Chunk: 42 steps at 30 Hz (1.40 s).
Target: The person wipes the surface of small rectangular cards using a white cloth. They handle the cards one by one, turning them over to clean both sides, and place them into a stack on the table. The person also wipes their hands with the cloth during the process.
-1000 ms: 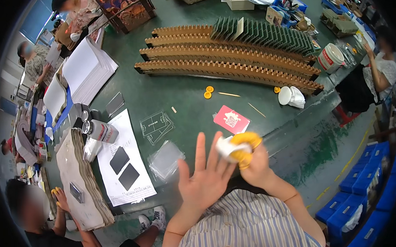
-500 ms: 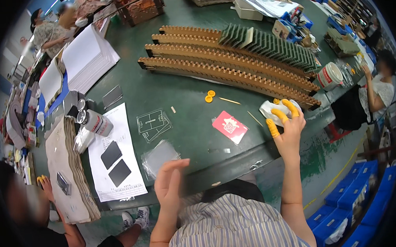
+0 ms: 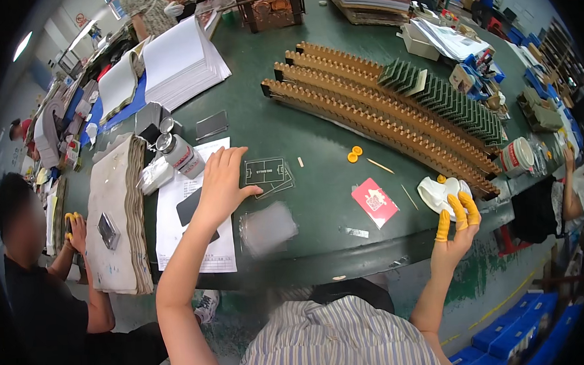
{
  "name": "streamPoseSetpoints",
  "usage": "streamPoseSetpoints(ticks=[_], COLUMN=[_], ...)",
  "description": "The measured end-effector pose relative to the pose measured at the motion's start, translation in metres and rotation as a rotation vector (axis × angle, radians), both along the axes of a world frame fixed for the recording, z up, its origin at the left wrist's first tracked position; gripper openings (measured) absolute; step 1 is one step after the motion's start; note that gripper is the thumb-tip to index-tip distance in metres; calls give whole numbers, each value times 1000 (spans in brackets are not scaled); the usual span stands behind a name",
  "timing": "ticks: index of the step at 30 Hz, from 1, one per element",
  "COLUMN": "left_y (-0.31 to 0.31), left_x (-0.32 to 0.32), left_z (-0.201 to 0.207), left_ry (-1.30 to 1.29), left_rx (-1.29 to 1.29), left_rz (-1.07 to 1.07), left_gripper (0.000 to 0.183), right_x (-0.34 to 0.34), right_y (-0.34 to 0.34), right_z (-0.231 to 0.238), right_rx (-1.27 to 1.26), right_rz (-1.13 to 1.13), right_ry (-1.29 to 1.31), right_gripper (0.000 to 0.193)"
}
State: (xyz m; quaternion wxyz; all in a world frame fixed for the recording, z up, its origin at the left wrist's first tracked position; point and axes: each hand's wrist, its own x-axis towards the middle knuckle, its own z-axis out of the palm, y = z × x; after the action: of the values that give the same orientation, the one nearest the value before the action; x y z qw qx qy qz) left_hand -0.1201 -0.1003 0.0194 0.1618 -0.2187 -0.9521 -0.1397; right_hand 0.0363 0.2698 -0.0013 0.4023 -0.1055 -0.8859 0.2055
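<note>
My left hand (image 3: pixel 225 184) reaches over a white printed form (image 3: pixel 166 238) with dark rectangular plates (image 3: pixel 189 206) on it. Its thumb is spread from the fingers and nothing shows in its grip. Just beside the thumb lie thin clear plates with white line patterns (image 3: pixel 265 172), and nearer me a stack of clear sheets (image 3: pixel 268 227). Yellow finger cots cover the thumb and two fingers of my right hand (image 3: pixel 459 230). That hand hangs at the table edge, fingers apart, by a crumpled white cloth (image 3: pixel 434 195). A red card (image 3: pixel 375 203) lies left of the cloth.
Long notched wooden racks (image 3: pixel 368 116) hold a row of green plates (image 3: pixel 443 98). Yellow finger cots (image 3: pixel 354 154) and thin wooden sticks (image 3: pixel 380 166) lie before them. Metal-capped bottles (image 3: pixel 183 155) and a worn paper stack (image 3: pixel 115 211) stand left, where a co-worker (image 3: pixel 46 281) sits.
My left hand has moved forward and left, from the clear sheets to above the form. My right hand has drawn back slightly from the white cloth. The whole view has shifted.
</note>
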Motion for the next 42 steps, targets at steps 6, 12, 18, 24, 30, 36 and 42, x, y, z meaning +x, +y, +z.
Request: streamPoseSetpoints(ticks=[6, 12, 18, 24, 30, 36, 42], left_y=[-7, -4, 4, 39, 87, 82, 76], left_x=[-34, -31, -10, 56, 122, 134, 137], left_z=[-9, -8, -13, -2, -7, -14, -17], left_ry=[-459, -370, -535, -664, -869, -1135, -1205], left_rx=[-133, -91, 708, 1151, 1298, 1468, 1481], left_rz=[-4, 29, -42, -14, 37, 80, 23], left_gripper=[61, 59, 21, 19, 21, 40, 54], right_x=[12, 15, 18, 14, 9, 8, 12], right_y=[4, -2, -20, -56, -89, -85, -87], right_z=[4, -2, -5, -6, 5, -4, -24], right_rx=[-59, -93, -309, -610, -983, -1227, -1289], right_rz=[-12, -22, 73, 504, 845, 880, 924], right_ry=[19, 20, 76, -123, -458, -537, -501], right_gripper=[23, 21, 27, 50, 55, 44, 48])
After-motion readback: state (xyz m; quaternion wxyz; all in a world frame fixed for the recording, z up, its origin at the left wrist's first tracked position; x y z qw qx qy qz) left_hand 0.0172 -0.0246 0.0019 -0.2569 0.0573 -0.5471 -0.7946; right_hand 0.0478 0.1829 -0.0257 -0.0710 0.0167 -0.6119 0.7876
